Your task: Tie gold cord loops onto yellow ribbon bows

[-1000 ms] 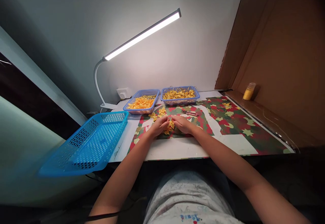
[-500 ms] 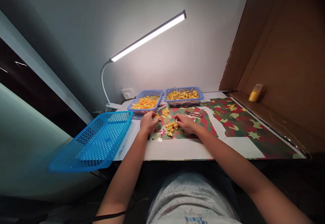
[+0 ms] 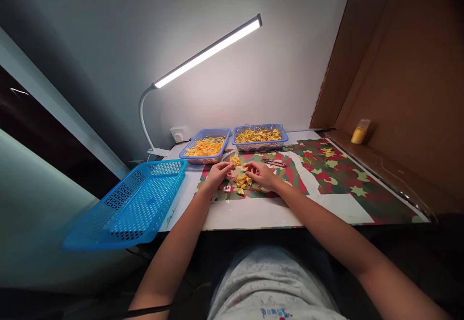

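My left hand [image 3: 219, 173] is pinched closed over the patterned mat, left of the yellow pieces. Facing it, my right hand [image 3: 261, 175] has its thumb and fingers together near a small yellowish bit. What either fingertip grip holds is too small to make out. Just below and between the hands lies a small pile of yellow folded ribbon pieces [image 3: 240, 181]. A second cluster of yellow ribbon pieces [image 3: 235, 160] sits a little farther back. Small pink-handled snips [image 3: 274, 163] rest on the mat behind my right hand.
At the back stand a basket of orange-yellow strips [image 3: 227, 140] and a basket of golden ribbon pieces [image 3: 235, 138]. A large blue basket [image 3: 145, 240] is at the left, under a lit lamp [image 3: 208, 52]. A yellow-filled bottle [image 3: 358, 134] stands by the cardboard [image 3: 391, 68].
My left hand has moved right, away from the left-hand yellow pieces, toward my right hand. My right hand has lifted slightly off the pile, and the two hands are closer together.
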The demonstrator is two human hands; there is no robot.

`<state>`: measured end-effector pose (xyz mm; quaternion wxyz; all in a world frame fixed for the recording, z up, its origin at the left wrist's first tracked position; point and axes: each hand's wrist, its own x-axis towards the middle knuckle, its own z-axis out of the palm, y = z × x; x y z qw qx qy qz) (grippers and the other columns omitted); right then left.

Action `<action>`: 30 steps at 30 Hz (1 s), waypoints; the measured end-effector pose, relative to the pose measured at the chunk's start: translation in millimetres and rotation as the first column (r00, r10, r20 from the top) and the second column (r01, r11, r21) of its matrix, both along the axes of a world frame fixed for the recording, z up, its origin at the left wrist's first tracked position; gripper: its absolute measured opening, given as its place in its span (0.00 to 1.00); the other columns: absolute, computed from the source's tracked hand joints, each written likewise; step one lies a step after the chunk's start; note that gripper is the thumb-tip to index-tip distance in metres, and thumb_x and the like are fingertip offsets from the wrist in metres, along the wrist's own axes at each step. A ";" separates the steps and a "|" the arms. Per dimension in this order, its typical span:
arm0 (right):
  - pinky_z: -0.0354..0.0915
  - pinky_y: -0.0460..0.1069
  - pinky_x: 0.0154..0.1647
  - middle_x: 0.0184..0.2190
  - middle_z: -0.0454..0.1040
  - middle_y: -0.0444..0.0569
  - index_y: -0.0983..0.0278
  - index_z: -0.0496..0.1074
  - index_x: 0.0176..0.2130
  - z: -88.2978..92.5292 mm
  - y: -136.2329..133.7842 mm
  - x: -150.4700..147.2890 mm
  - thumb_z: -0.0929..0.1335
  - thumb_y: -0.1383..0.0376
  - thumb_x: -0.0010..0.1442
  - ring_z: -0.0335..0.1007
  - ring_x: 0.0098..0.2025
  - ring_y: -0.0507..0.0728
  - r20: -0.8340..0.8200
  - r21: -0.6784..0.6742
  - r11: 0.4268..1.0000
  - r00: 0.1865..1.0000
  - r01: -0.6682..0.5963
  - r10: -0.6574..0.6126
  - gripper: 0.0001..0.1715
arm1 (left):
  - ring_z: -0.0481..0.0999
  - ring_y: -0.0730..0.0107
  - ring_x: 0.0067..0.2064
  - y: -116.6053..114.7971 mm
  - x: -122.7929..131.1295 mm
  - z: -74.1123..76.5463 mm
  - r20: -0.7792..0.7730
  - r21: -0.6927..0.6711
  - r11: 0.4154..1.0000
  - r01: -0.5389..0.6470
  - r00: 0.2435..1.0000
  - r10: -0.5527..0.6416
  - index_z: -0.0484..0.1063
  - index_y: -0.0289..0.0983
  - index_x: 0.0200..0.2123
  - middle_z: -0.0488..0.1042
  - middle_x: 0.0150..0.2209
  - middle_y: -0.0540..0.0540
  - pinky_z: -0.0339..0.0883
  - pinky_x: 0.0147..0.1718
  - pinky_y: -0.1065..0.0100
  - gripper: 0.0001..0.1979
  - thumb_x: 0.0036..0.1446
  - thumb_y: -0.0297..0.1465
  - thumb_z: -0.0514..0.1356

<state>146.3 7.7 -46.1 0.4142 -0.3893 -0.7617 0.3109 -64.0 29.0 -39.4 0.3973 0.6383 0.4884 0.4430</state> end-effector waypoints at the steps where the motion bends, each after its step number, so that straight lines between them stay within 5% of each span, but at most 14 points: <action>1: 0.62 0.49 0.34 0.31 0.72 0.46 0.64 0.70 0.44 -2.6 1.2 -2.8 0.67 0.59 0.57 0.67 0.32 0.54 -0.048 -0.018 1.000 0.999 -0.005 0.004 0.15 | 0.70 0.71 0.28 -0.8 3.2 -0.7 0.039 -0.033 0.998 0.046 0.998 -0.045 0.77 0.34 0.32 0.76 0.30 0.45 0.65 0.28 0.68 0.27 0.43 0.54 0.64; 10: 0.69 0.52 0.38 0.29 0.73 0.45 0.62 0.67 0.33 -14.6 11.9 -15.4 0.72 0.49 0.48 0.72 0.34 0.56 -0.418 -0.194 0.981 0.906 -0.022 -0.062 0.21 | 0.66 0.79 0.25 -6.6 15.3 -2.1 0.341 -0.195 0.941 0.276 0.919 -0.199 0.77 0.33 0.29 0.72 0.25 0.50 0.62 0.26 0.74 0.23 0.35 0.46 0.72; 15: 0.69 0.52 0.38 0.26 0.74 0.45 0.63 0.71 0.28 -5.6 5.6 -13.3 0.75 0.51 0.43 0.72 0.31 0.55 -0.503 -0.267 0.961 0.861 -0.075 -0.073 0.21 | 0.69 0.76 0.27 -9.1 16.9 -1.0 0.324 -0.101 0.968 0.231 0.927 -0.188 0.76 0.34 0.31 0.73 0.27 0.50 0.65 0.29 0.72 0.22 0.37 0.43 0.72; 23: 0.72 0.52 0.34 0.28 0.77 0.48 0.63 0.73 0.30 -0.2 3.8 -11.3 0.72 0.49 0.50 0.76 0.32 0.57 -0.597 -0.341 0.931 0.795 -0.127 -0.110 0.20 | 0.74 0.72 0.31 -11.2 18.1 1.4 0.313 -0.077 0.986 0.149 0.942 -0.118 0.75 0.35 0.31 0.77 0.30 0.48 0.67 0.31 0.70 0.20 0.35 0.40 0.73; 30: 0.72 0.51 0.36 0.27 0.76 0.45 0.62 0.73 0.35 -2.0 4.6 -7.4 0.75 0.56 0.44 0.76 0.33 0.57 -0.574 -0.335 0.936 0.812 -0.111 -0.109 0.19 | 0.73 0.74 0.28 -9.4 14.4 0.5 0.335 -0.131 0.967 0.221 0.927 -0.166 0.74 0.35 0.44 0.77 0.28 0.48 0.63 0.28 0.72 0.29 0.37 0.40 0.73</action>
